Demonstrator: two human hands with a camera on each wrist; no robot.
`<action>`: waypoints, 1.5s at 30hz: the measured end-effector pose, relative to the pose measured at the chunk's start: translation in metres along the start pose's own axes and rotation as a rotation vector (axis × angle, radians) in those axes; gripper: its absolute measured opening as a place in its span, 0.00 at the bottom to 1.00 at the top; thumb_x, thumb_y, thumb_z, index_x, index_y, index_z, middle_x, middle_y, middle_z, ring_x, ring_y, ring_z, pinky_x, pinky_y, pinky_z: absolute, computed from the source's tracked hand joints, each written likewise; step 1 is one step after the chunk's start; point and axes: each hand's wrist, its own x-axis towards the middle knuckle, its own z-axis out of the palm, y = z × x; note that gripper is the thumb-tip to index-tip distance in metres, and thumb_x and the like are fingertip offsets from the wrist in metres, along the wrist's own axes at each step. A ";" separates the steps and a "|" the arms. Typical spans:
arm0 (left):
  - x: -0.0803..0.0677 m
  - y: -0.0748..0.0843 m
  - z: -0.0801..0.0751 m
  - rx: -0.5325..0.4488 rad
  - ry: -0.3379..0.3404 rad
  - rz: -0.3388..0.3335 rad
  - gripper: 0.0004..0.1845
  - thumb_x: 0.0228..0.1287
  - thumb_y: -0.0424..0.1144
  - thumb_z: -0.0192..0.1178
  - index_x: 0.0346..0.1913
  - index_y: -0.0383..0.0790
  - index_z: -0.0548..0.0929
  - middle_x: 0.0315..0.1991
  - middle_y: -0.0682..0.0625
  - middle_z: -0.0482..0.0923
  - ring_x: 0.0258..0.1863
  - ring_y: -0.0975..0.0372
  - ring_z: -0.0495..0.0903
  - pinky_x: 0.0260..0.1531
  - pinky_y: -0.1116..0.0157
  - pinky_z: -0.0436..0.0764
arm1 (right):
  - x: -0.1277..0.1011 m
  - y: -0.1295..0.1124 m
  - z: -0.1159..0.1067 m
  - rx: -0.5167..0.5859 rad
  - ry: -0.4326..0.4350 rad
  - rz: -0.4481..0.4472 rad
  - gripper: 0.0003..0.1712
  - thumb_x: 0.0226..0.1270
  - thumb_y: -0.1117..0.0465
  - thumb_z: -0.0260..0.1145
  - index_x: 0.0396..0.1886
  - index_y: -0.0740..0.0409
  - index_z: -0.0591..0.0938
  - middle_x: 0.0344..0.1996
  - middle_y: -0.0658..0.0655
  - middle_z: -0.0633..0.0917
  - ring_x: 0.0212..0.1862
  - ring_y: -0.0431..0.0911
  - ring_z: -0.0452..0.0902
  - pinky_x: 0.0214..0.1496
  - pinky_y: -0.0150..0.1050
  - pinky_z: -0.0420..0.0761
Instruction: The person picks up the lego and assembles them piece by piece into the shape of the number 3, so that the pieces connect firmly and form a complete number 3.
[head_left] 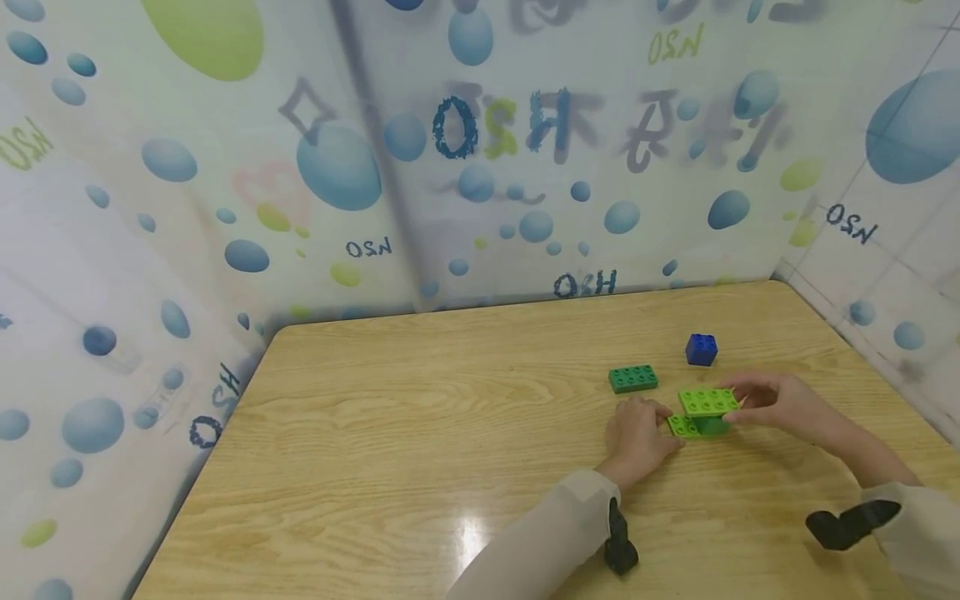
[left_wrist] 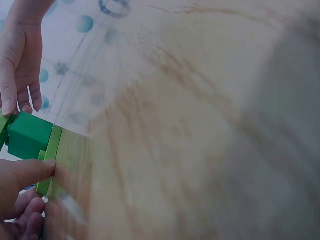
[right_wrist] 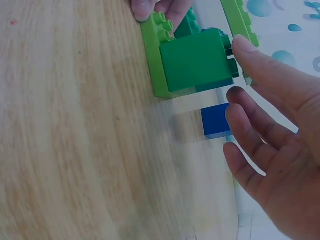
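Wall: the printed sheet point(head_left: 525, 50) fills the top of the frame.
Desk: wood-grained point(head_left: 390, 433), across the middle and bottom.
Right hand: at right of centre point(head_left: 787, 408), thumb and finger pinching the right end of the top plate, other fingers loosely spread.
Left hand: just left of the stack point(head_left: 637, 437), thumb and fingers pinching the lower plate's left end.
Top plate: lime point(head_left: 708, 402), right of centre; studs up, long axis left to right. A gap shows over the green block, so the step seems to be fitting it on; the next move probably calls for lining up studs, then pressing down.
Lower plate: lime point(head_left: 681, 426), studs up, under the green block.
Dark plate: dark green point(head_left: 633, 378), beyond the left hand, long axis left to right.
Green block: upright point(head_left: 712, 426), studs facing the top plate.
Blue block: point(head_left: 701, 350), beyond the stack.
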 end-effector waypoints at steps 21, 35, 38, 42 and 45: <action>0.001 0.000 0.000 -0.004 0.000 -0.007 0.17 0.45 0.52 0.71 0.41 0.57 0.84 0.28 0.64 0.66 0.29 0.73 0.63 0.24 0.75 0.61 | 0.004 0.003 0.003 0.021 -0.056 0.029 0.27 0.53 0.58 0.71 0.50 0.68 0.76 0.39 0.60 0.80 0.35 0.37 0.76 0.33 0.36 0.77; 0.000 0.000 0.000 -0.023 -0.018 -0.006 0.17 0.46 0.51 0.71 0.42 0.56 0.84 0.29 0.64 0.66 0.30 0.72 0.64 0.25 0.74 0.62 | 0.008 -0.002 -0.003 0.005 -0.108 -0.008 0.23 0.53 0.59 0.70 0.46 0.67 0.77 0.37 0.58 0.80 0.36 0.37 0.76 0.33 0.36 0.77; 0.000 0.000 0.000 -0.016 -0.016 -0.004 0.17 0.46 0.51 0.71 0.42 0.56 0.84 0.29 0.63 0.66 0.30 0.72 0.64 0.25 0.75 0.62 | 0.007 -0.002 -0.001 0.007 -0.097 -0.009 0.24 0.54 0.59 0.70 0.47 0.69 0.77 0.37 0.57 0.80 0.35 0.36 0.76 0.33 0.35 0.77; 0.001 0.000 0.000 -0.007 -0.013 -0.009 0.17 0.46 0.51 0.71 0.42 0.56 0.84 0.28 0.63 0.65 0.29 0.72 0.64 0.24 0.74 0.62 | 0.006 -0.004 0.000 0.004 -0.087 -0.022 0.25 0.54 0.59 0.70 0.49 0.69 0.76 0.37 0.56 0.80 0.35 0.36 0.76 0.32 0.35 0.76; 0.002 0.000 0.000 -0.003 -0.014 -0.011 0.17 0.46 0.51 0.71 0.42 0.57 0.84 0.28 0.63 0.65 0.29 0.72 0.64 0.24 0.74 0.62 | 0.006 -0.005 0.000 0.002 -0.088 -0.025 0.25 0.54 0.60 0.70 0.49 0.69 0.76 0.37 0.56 0.80 0.35 0.37 0.76 0.32 0.35 0.76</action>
